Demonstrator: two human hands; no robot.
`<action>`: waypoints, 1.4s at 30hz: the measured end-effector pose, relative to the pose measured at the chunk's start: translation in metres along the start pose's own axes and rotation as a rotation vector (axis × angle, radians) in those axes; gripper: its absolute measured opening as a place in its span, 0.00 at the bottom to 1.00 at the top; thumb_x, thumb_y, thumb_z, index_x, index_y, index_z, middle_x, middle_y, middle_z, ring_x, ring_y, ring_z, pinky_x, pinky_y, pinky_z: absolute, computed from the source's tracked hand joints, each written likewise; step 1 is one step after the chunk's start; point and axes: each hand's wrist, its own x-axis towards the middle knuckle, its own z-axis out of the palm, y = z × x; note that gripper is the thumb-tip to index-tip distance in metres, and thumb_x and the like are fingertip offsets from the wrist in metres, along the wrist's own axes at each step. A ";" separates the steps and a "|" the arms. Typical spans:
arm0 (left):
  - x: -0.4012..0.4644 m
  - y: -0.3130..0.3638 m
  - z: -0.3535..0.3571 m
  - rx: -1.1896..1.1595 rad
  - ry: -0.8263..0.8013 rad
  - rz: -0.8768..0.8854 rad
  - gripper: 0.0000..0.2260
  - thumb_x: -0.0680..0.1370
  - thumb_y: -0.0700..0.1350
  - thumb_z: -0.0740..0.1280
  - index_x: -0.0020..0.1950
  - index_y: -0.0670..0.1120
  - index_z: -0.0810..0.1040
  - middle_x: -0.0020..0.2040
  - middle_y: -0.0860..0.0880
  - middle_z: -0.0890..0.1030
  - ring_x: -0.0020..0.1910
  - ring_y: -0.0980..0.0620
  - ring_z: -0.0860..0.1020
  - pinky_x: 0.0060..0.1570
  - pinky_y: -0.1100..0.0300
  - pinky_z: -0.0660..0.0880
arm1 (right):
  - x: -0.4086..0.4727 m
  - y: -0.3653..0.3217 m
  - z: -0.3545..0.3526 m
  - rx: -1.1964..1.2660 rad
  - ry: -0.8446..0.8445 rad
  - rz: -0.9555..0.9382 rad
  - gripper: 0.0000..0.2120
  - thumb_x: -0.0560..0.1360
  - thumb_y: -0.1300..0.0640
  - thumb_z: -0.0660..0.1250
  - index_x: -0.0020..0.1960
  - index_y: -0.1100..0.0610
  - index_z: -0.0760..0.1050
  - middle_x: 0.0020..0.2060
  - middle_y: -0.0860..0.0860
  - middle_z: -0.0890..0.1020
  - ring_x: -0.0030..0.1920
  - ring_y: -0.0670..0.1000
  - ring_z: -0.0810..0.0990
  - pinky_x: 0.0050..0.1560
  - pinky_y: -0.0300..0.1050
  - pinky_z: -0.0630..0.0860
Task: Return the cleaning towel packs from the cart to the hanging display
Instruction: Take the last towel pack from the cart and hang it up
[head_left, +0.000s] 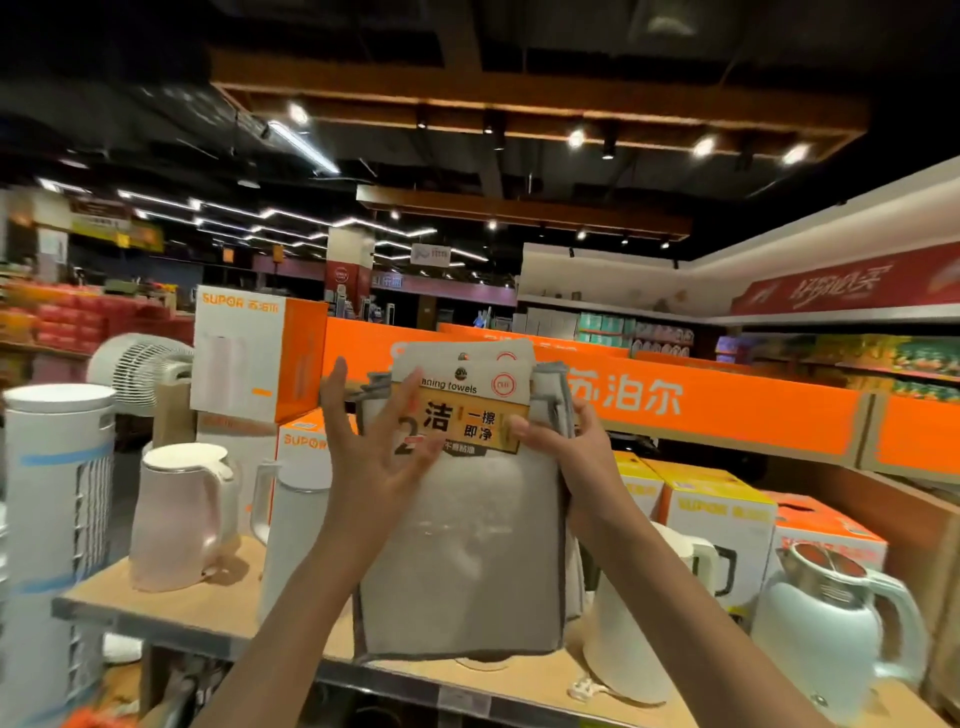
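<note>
Grey microfibre cleaning towel packs with white-and-yellow card headers (462, 540), held upright in mid-air between the two hands, above the wooden tabletop (208, 587). At least two headers visible, one fanned behind the other; grey cloth hanging down below the front card. Right hand (566, 447) pinching the right edge of the front header, thumb on the yellow label, fingers curled behind the cloth. Left hand (374, 441) spread wide, fingers straight, fingertips touching the left part of the card and cloth, gripping nothing.

Just left of the left hand: tall white kettle with a handle (291, 525), then a pale pink kettle with a white lid (179, 514), both standing on the tabletop. Further left: white cylindrical appliance with blue tape (57, 519) and a white round fan (137, 369). Behind the left hand: white-and-orange SUPOR boxes (254, 358). Below and right of the right hand: white kettle with a dark handle (644, 613), mint-white kettle with a metal lid (836, 623). Behind those: yellow-topped boxes (717, 509). Beyond the packs: long orange banner with white characters (727, 410). No cart or hanging display identifiable.
</note>
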 end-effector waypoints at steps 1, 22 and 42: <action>0.002 0.005 0.001 -0.036 -0.004 -0.028 0.26 0.71 0.53 0.67 0.67 0.65 0.63 0.77 0.53 0.41 0.75 0.62 0.50 0.66 0.61 0.69 | 0.001 -0.001 -0.002 0.014 -0.005 0.006 0.32 0.58 0.57 0.79 0.58 0.48 0.69 0.43 0.49 0.85 0.43 0.53 0.85 0.35 0.44 0.80; 0.001 0.017 -0.012 -0.442 -0.119 -0.277 0.26 0.66 0.52 0.69 0.59 0.75 0.68 0.55 0.71 0.74 0.51 0.74 0.75 0.40 0.76 0.74 | -0.006 -0.018 0.002 -0.149 -0.071 -0.010 0.38 0.63 0.51 0.75 0.67 0.45 0.58 0.55 0.54 0.80 0.46 0.50 0.85 0.38 0.40 0.80; -0.034 0.015 -0.077 -0.807 -0.461 -0.270 0.27 0.71 0.45 0.73 0.63 0.70 0.71 0.59 0.66 0.76 0.59 0.62 0.76 0.54 0.60 0.77 | -0.144 -0.026 0.074 -0.347 0.453 -0.029 0.38 0.61 0.51 0.75 0.66 0.46 0.61 0.46 0.45 0.84 0.45 0.48 0.85 0.38 0.40 0.80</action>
